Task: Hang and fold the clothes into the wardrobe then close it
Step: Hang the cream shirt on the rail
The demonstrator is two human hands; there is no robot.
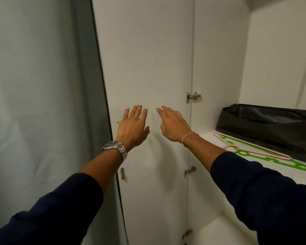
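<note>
Home bedroom: white wardrobe (145,59), hangers (265,152)

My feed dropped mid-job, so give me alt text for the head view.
Both hands, left hand and right hand, reach with straight fingers toward the inner face of the open white wardrobe door. To the right, a green plastic hanger and a pink plastic hanger lie on the white shelf beside a black fabric bin.

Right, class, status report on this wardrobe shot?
Left hand, right hand open, empty. Wardrobe door swung open. Hangers on shelf.
</note>
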